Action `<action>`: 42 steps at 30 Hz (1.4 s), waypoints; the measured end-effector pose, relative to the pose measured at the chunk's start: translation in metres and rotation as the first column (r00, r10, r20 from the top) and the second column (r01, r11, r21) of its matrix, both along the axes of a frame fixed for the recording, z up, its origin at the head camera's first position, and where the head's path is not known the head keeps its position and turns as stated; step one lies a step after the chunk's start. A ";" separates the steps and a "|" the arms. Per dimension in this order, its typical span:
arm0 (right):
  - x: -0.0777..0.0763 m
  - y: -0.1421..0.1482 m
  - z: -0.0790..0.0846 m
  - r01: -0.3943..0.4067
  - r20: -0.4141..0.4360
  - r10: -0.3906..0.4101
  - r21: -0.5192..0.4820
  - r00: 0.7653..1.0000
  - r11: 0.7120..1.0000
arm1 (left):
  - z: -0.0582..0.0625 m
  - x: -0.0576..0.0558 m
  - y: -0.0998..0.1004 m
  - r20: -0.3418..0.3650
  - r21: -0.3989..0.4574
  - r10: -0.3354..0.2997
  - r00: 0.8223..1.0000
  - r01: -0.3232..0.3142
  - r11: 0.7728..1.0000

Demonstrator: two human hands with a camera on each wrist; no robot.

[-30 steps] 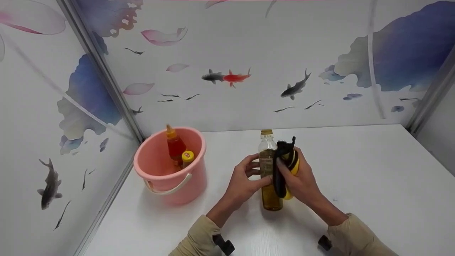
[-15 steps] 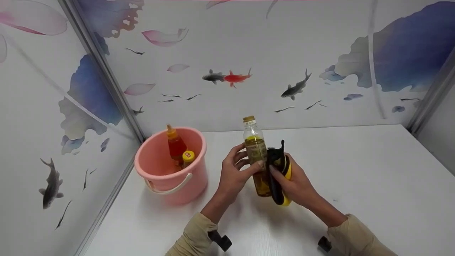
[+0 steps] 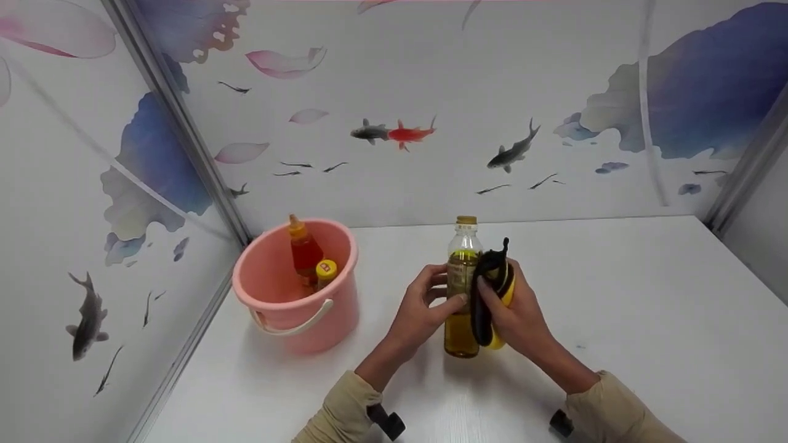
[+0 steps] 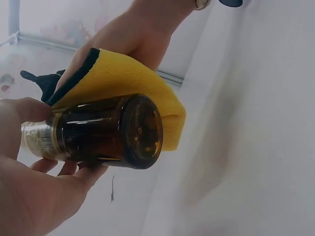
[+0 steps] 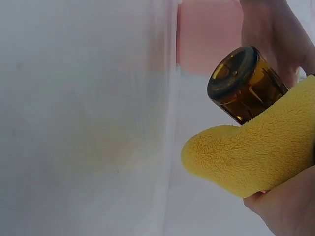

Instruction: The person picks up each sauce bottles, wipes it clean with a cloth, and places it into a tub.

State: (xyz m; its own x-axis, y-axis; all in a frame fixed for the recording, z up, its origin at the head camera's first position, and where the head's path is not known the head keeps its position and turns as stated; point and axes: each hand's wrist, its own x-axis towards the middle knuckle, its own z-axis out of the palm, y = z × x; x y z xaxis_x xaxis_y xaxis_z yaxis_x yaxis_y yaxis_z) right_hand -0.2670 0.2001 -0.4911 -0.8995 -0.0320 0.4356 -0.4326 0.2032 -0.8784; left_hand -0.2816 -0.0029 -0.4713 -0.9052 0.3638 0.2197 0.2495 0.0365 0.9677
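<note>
My left hand [image 3: 425, 304] grips an oil bottle [image 3: 463, 335] with a gold cap, its thumb across the label and its fingers behind. The bottle stands nearly upright, held above the table, and its dark base [image 4: 141, 132] shows in the left wrist view. In my right hand [image 3: 523, 314] is a folded cloth [image 3: 483, 317], black on one face and fluffy yellow on the other, with a small loop at its top. The cloth lies against the bottle's right side. Its yellow face [image 5: 246, 157] fills much of the right wrist view beside the bottle.
To the left stands a pink bucket [image 3: 329, 326] with a white handle. Inside it are a squeeze bottle [image 3: 306, 255] of reddish-amber liquid and a yellow-capped container [image 3: 326, 271]. Printed panels wall in the white table [image 3: 646, 307] at the back and sides.
The oil bottle first rose and tilted to the left, then came back down to the right, nearly upright. Both hands moved with it, and the cloth stayed against its side.
</note>
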 end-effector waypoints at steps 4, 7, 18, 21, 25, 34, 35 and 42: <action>0.000 0.001 0.000 0.036 -0.011 -0.036 0.008 0.999 0.999 | -0.005 0.003 0.003 0.012 -0.038 -0.018 1.000 0.018 0.999; 0.000 0.002 0.001 0.049 -0.018 -0.049 0.005 0.999 0.999 | -0.008 0.004 0.006 0.014 -0.050 -0.014 1.000 0.014 0.999; 0.000 0.002 0.005 0.051 -0.060 -0.051 -0.007 0.997 0.999 | -0.005 0.004 0.004 -0.054 -0.057 0.034 0.998 -0.037 0.998; 0.001 0.001 0.004 0.025 -0.047 -0.026 -0.004 0.999 1.000 | -0.001 0.004 0.003 -0.055 -0.042 0.043 0.998 -0.045 0.998; 0.002 0.000 0.002 -0.039 0.000 0.039 -0.008 0.999 0.999 | 0.005 0.003 0.000 -0.050 -0.004 0.068 0.996 -0.069 0.998; 0.003 -0.002 -0.002 -0.161 0.071 0.154 0.109 0.986 0.981 | 0.030 -0.004 -0.019 -0.122 0.086 0.171 0.978 -0.161 0.983; 0.003 -0.002 -0.002 -0.162 0.068 0.154 0.125 0.986 0.979 | 0.034 -0.005 -0.022 -0.140 0.094 0.188 0.972 -0.176 0.980; -0.001 0.001 -0.004 -0.130 0.063 0.121 0.180 0.991 0.975 | 0.062 -0.006 -0.048 -0.237 0.156 0.327 0.915 -0.296 0.942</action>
State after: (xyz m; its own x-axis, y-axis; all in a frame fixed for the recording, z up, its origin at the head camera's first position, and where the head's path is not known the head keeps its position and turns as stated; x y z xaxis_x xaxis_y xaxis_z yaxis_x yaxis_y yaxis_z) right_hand -0.2677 0.2011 -0.4951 -0.9041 -0.2210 0.3656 -0.4206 0.3100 -0.8527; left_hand -0.2878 -0.0512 -0.4088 -0.8756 0.0307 0.4820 0.4829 0.0455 0.8745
